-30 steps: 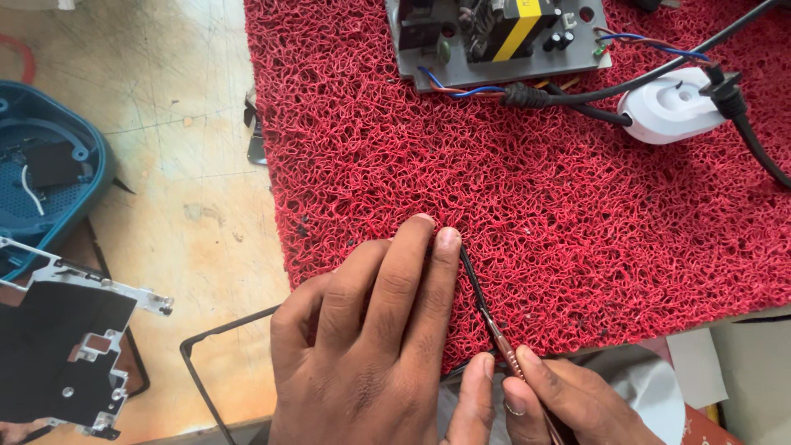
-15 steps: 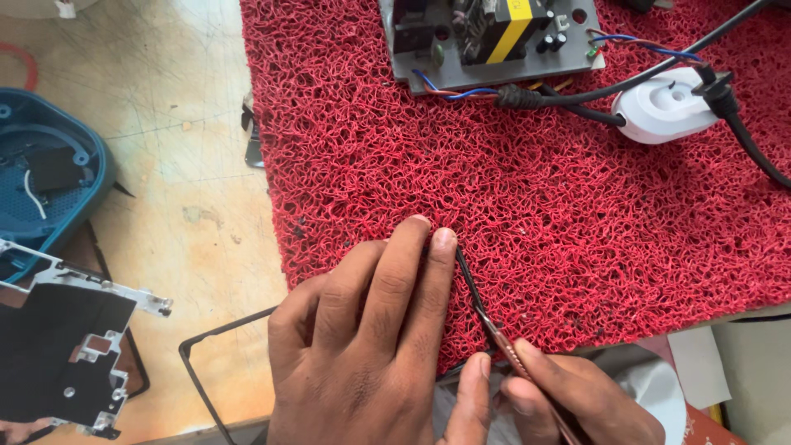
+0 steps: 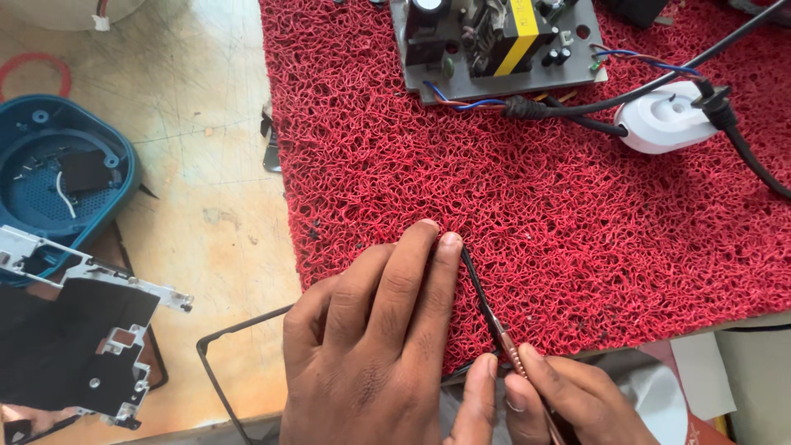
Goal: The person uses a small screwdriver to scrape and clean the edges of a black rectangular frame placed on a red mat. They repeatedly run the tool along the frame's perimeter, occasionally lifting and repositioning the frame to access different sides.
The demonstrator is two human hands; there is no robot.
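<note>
My left hand lies flat on the red looped mat, fingers together, pressing down a thin black frame whose one side runs along my fingertips. My right hand, at the bottom edge, pinches a slim copper-coloured tool. Its tip touches the black frame edge right beside my left index finger. What lies under my left palm is hidden.
A circuit board with a yellow-striped part sits at the mat's top, wired by black cable to a white round plug piece. Left of the mat on the worn bench are a blue plastic shell and a metal-and-black chassis plate.
The hands and tool stay in the same place on the frame edge. The view has shifted slightly.
</note>
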